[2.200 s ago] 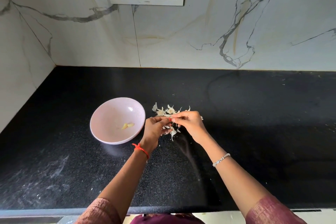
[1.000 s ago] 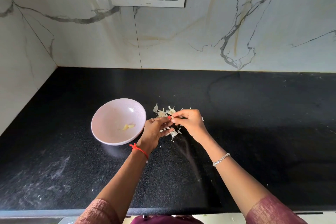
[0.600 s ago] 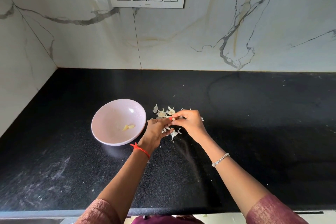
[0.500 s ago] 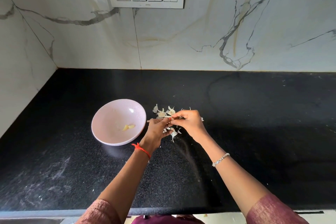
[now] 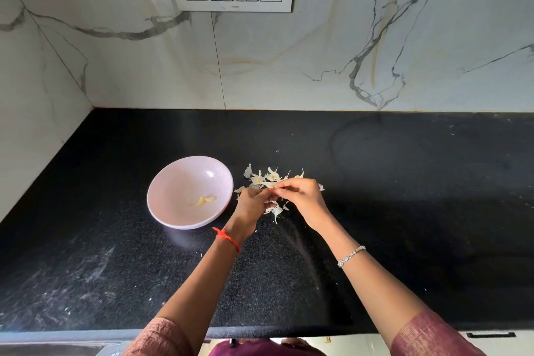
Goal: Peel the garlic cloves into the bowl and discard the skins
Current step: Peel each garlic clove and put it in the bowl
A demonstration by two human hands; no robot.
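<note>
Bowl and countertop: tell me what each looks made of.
Bowl: looks like glazed ceramic or melamine, pale pink, glossy; a small highlight shines on its inner wall. Countertop: seems polished black granite, with fine pale speckles and soft reflections.

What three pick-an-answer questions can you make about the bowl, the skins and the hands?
1. Where is the bowl from the garlic skins? A) left of them B) right of them C) on top of them
2. What colour is the thread on the left wrist? A) blue B) red C) green
3. What are the left hand and right hand doing? A) lying flat B) lifting the bowl C) pinching a garlic bit together
Answers: 1 A, the bowl sits left of the skins. 2 B, it shows bright red. 3 C, their fingertips meet above the skins; the bit itself is hidden.
</note>
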